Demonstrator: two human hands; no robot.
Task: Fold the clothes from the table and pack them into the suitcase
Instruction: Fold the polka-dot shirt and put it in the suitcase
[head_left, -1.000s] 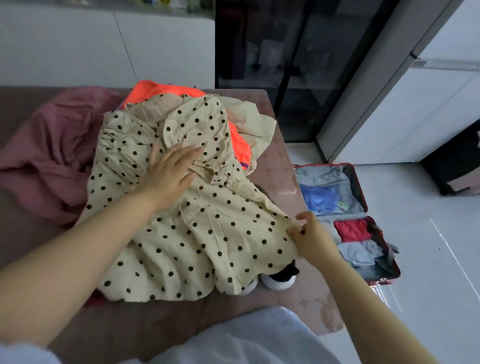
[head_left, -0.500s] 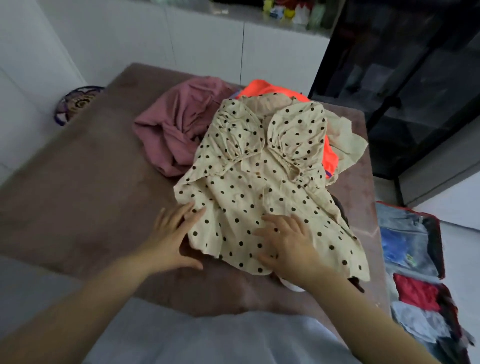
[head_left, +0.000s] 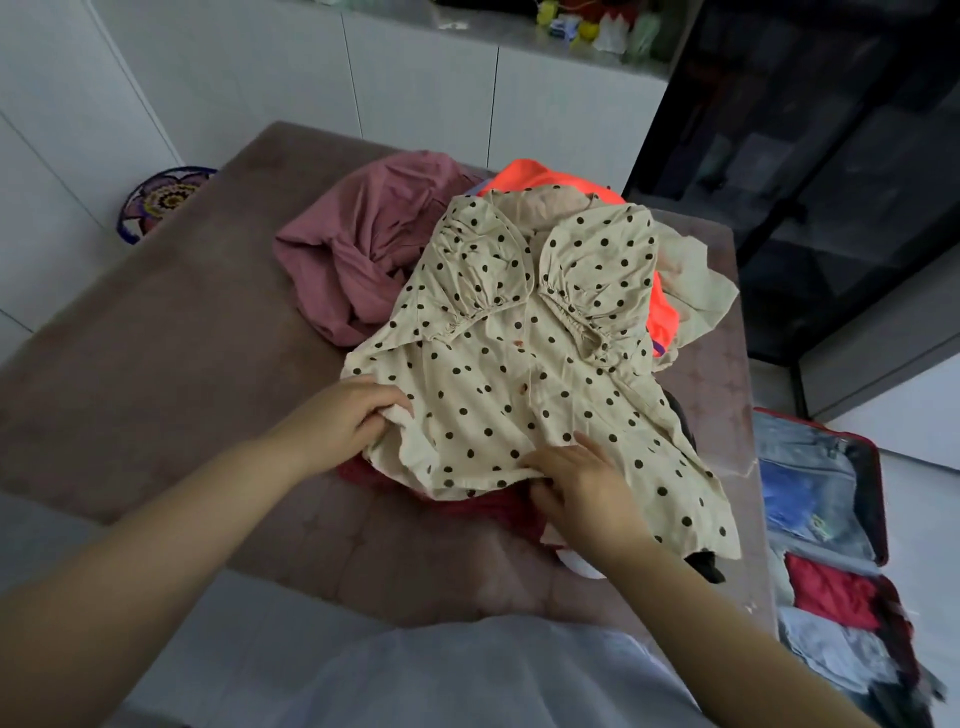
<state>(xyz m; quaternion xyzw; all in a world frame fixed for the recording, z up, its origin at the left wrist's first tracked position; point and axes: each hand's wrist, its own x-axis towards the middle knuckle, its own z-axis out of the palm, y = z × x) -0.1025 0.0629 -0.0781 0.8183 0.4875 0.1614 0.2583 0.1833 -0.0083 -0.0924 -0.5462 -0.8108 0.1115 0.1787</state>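
White cabinet doors line the far wall under a pale counter scattered with small colourful items. Past the brown table's right edge stands a dark glass-fronted cabinet on light floor. A round patterned object lies off the far left corner.

Cream black-dotted dress: thin matt cloth, creased, gathered seams. Dusty-pink garment, upper centre: soft matt cloth, crumpled. Brown bench: smooth, faint sheen. Dark cabinet doors, upper right: glossy glass.
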